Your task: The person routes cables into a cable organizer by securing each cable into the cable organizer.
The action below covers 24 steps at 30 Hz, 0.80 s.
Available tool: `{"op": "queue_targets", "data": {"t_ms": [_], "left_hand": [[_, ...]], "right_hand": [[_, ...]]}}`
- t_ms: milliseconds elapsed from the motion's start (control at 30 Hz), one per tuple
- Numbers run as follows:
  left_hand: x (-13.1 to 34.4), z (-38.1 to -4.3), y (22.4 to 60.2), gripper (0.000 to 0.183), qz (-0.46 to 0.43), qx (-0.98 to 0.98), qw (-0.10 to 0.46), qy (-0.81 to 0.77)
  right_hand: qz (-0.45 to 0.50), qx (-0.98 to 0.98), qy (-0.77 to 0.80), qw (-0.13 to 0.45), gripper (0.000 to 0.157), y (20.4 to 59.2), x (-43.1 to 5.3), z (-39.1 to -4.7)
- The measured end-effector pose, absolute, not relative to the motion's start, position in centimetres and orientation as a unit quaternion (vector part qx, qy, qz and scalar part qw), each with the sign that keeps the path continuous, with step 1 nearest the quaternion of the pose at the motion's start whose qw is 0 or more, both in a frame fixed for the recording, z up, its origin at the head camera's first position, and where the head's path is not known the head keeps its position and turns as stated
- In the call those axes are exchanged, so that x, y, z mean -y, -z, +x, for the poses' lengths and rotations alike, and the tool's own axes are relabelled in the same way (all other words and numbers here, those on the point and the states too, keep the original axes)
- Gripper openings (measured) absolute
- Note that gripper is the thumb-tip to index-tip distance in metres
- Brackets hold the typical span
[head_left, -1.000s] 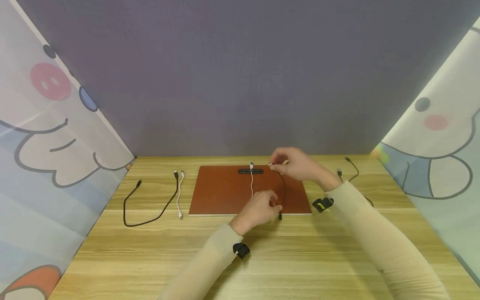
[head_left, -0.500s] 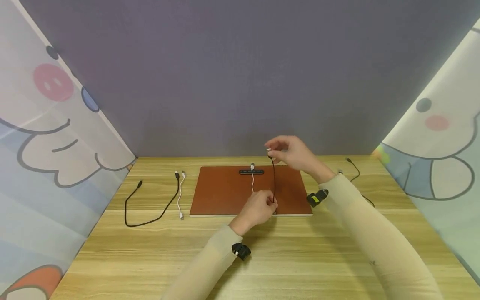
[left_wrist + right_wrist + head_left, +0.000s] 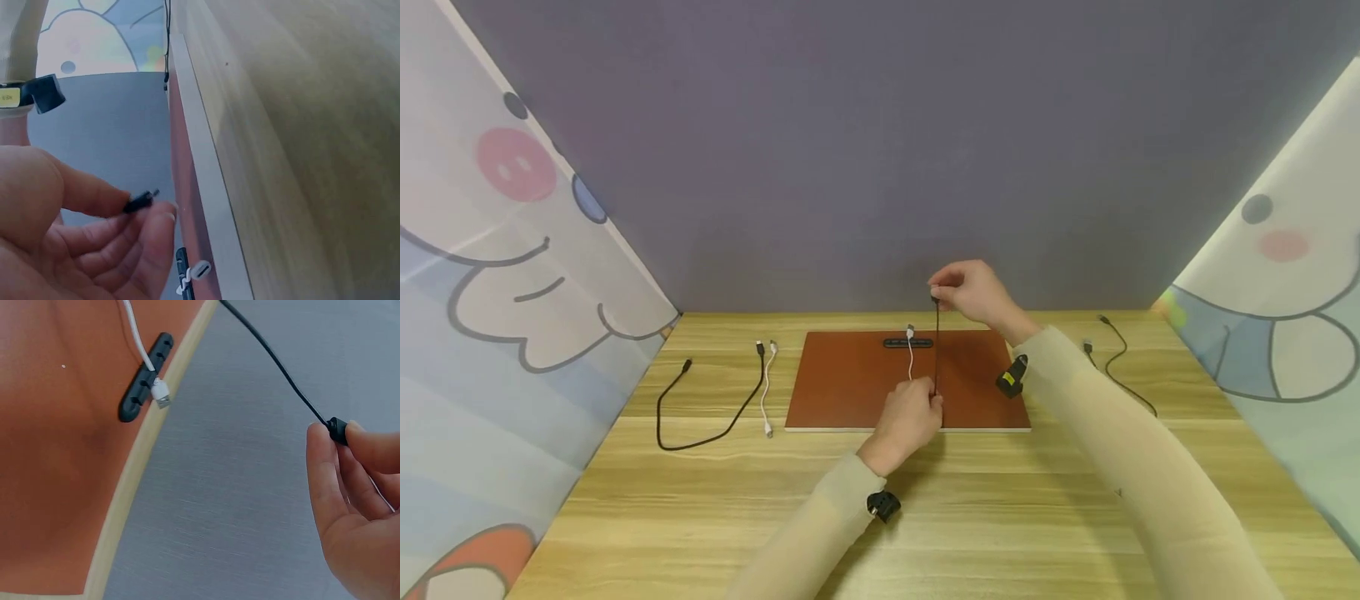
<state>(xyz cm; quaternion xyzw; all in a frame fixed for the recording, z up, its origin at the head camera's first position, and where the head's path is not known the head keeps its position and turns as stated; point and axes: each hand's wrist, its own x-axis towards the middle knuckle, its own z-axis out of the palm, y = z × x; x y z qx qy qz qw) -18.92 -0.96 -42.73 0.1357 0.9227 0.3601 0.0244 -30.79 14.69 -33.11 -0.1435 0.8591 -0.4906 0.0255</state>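
A thin black cable (image 3: 937, 346) is stretched nearly straight between my hands, over a reddish-brown mat (image 3: 835, 383). Between thumb and fingertips, my right hand (image 3: 976, 292) pinches its upper end, a black plug (image 3: 337, 430) in the right wrist view. Lower down, near the mat's front edge, my left hand (image 3: 904, 423) pinches the other end, whose small black connector (image 3: 139, 202) shows in the left wrist view. Near the mat's back edge lies a black cable clip (image 3: 132, 403) with several slots. A white USB cable (image 3: 133, 328) sits in one slot, its plug toward the back edge.
On the wooden table (image 3: 700, 517), a longer black cable (image 3: 700, 445) and a short white cable (image 3: 765, 396) lie left of the mat. More dark cable (image 3: 1122, 354) lies to its right. A grey wall (image 3: 880, 167) rises behind the table.
My right hand has lifted its cable end up and slightly left, away from the mat. The left hand has taken hold of the lower end, and the cable has gone from curved to taut.
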Motion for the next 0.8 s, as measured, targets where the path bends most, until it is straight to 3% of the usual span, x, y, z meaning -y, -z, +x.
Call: {"op": "queue_targets", "data": {"t_ms": [200,333,600,800], "left_hand": [[1.4,-19.1,42.7,0.018,0.101,-0.943,-0.006,-0.318],[1.5,-19.0,42.7,0.016,0.094,-0.951,-0.007,-0.296],[1.4,-18.9,43.1,0.035,0.084,-0.951,0.001,-0.298],[1.3,-18.7,43.0,0.034,0.08,-0.955,-0.002,-0.285]], "right_hand": [[-0.129,-0.852,0.505,0.038,0.026,34.2,-14.1,-32.3],[-0.122,-0.857,0.5,0.043,0.028,35.4,-13.8,-33.3],[-0.112,-0.866,0.484,0.051,0.027,38.2,-13.0,-34.5],[-0.105,-0.878,0.464,0.055,0.026,39.9,-12.5,-34.8]]}}
